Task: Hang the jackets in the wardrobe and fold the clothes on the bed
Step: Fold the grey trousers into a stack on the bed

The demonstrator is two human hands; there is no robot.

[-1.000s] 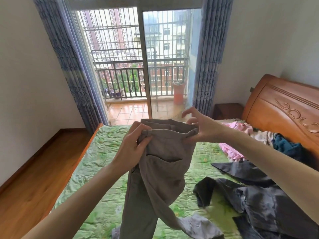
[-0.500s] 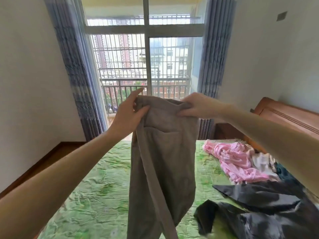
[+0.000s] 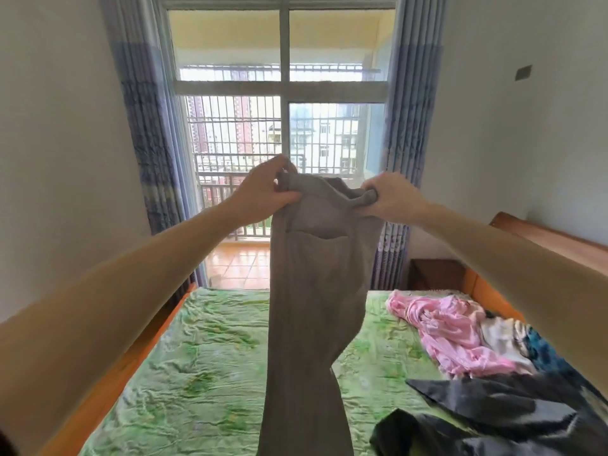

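A pair of grey-brown trousers [image 3: 312, 291] hangs straight down in front of me, held up by the waistband above the bed [image 3: 197, 357]. My left hand [image 3: 263, 192] grips the left end of the waistband. My right hand [image 3: 388, 199] grips the right end, fingers curled round the bunched cloth. A back pocket faces me. The legs drop out of view at the bottom edge. A dark grey jacket [image 3: 493, 416] lies crumpled at the lower right of the green bedspread.
A pink garment [image 3: 454, 330] and a pile of white and blue clothes [image 3: 513, 337] lie by the wooden headboard [image 3: 559, 238] on the right. A dark nightstand [image 3: 434, 274] stands in the corner. Curtains flank the balcony door [image 3: 283, 159] ahead.
Both hands have lifted the trousers higher and pulled the waistband taut, so the trousers now hang full length. My view has tilted upward.
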